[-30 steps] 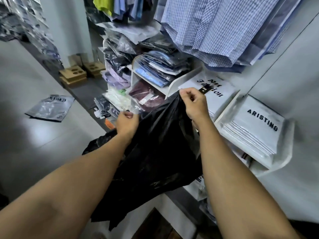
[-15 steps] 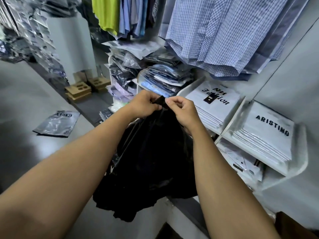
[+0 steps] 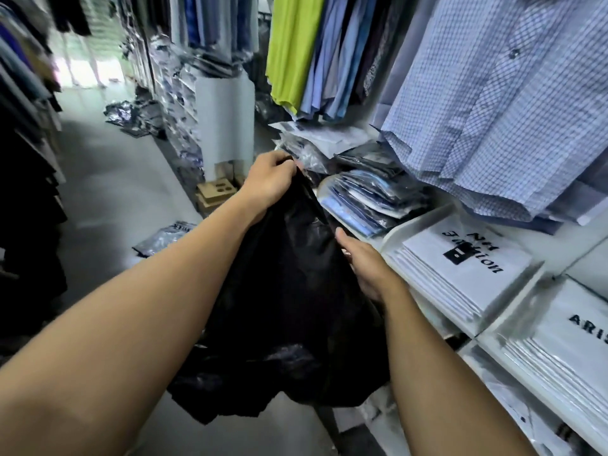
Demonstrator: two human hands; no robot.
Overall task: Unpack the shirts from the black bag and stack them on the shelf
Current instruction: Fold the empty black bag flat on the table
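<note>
We see a black bag (image 3: 289,291) of thin, crinkled plastic, with a dull gloss along its folds. The packed shirts (image 3: 371,199) lie in clear, shiny plastic sleeves. The shelf (image 3: 414,222) is smooth, white and matt. The white packets (image 3: 460,258) look smooth and matt; we cannot tell plastic from paper. The hanging checked shirt (image 3: 493,110) is soft woven cloth. The grey floor (image 3: 108,179) is smooth, faintly shiny.

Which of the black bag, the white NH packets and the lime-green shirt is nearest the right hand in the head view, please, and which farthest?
1. black bag, touching the right hand, on its left.
2. white NH packets, on the shelf to its right.
3. lime-green shirt, hanging far back, above.
</note>
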